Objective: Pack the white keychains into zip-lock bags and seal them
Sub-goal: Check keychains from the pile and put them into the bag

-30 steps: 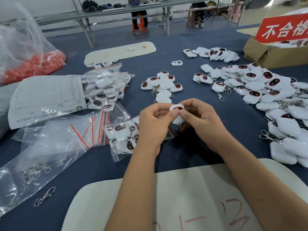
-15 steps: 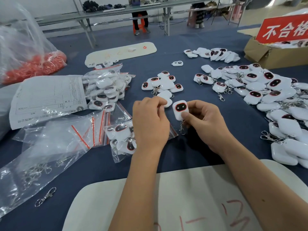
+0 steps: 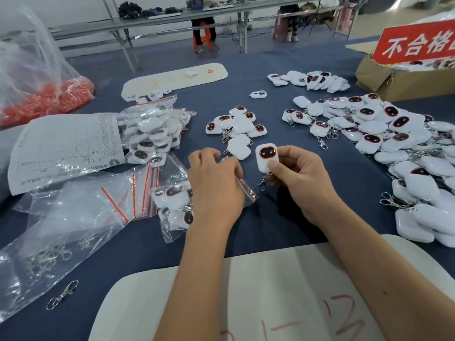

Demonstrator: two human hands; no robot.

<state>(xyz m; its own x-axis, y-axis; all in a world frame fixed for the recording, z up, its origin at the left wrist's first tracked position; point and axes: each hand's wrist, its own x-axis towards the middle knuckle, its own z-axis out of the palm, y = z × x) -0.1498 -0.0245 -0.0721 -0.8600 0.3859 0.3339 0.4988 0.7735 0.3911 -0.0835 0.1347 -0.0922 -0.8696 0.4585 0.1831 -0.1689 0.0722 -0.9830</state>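
My right hand (image 3: 299, 180) pinches a white keychain (image 3: 266, 157) with a dark red-rimmed face, held upright above the blue table; its metal clasp hangs below. My left hand (image 3: 214, 185) lies over the mouth of a zip-lock bag (image 3: 172, 207) that holds several keychains, its fingers curled at the bag's red-striped edge. A small cluster of loose keychains (image 3: 237, 126) lies just beyond my hands. A large pile of keychains (image 3: 398, 153) spreads to the right.
Filled bags (image 3: 152, 134) are stacked at the left beside a printed sheet (image 3: 64, 148). Empty zip-lock bags (image 3: 81, 207) and a loose clasp (image 3: 62, 295) lie at the near left. A cardboard box (image 3: 394, 77) with a red sign stands at the far right. A white board (image 3: 270, 291) lies at the near edge.
My hands have parted: the right hand kept the keychain and turned its face up, while the left hand moved left and down onto the bag.
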